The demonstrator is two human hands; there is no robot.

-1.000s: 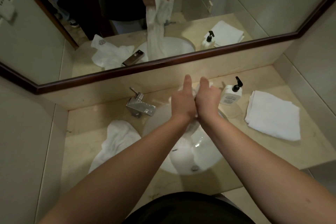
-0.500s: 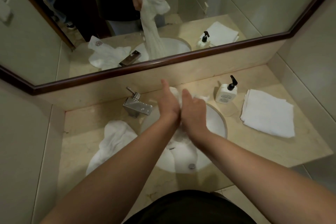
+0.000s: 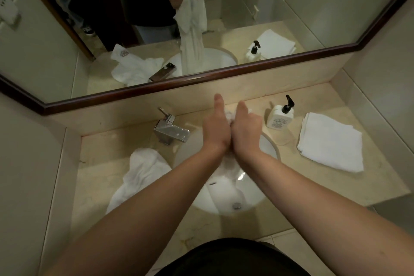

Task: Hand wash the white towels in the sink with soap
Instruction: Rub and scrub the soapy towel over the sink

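My left hand and my right hand are pressed together above the white sink, with a wet white towel squeezed between the palms. The towel hangs down from the hands into the basin; the mirror shows both hands curled round its top. A crumpled white towel lies on the counter left of the sink. A folded white towel lies on the counter at the right. A white soap bottle with a black pump stands behind the sink's right rim.
A chrome faucet stands at the sink's back left. The beige counter ends against walls on both sides. A wood-framed mirror runs along the back. The drain shows at the near end of the basin.
My hands have rubbed the towel between them, the left sliding back then forward beside the right. The hanging towel shifted slightly over the basin.
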